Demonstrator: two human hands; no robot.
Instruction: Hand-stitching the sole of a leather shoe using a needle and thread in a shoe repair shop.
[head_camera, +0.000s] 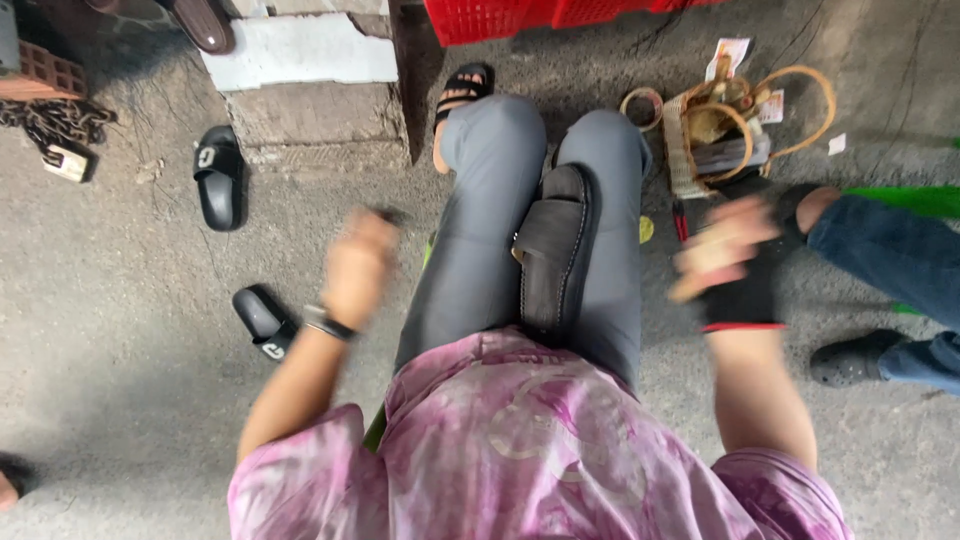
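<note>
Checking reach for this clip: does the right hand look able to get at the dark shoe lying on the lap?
Probably yes: the right hand hangs blurred beside the knee, with nothing between it and the dark shoe.

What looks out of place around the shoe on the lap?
The two black slides on the floor lie apart at different angles. The dark shoe rests tilted between the knees; neither blurred left hand nor right hand touches it.

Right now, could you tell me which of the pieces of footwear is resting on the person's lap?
The dark grey loafer with stitched edging lies between the thighs; the two black slides lie on the concrete floor to the left.
</note>
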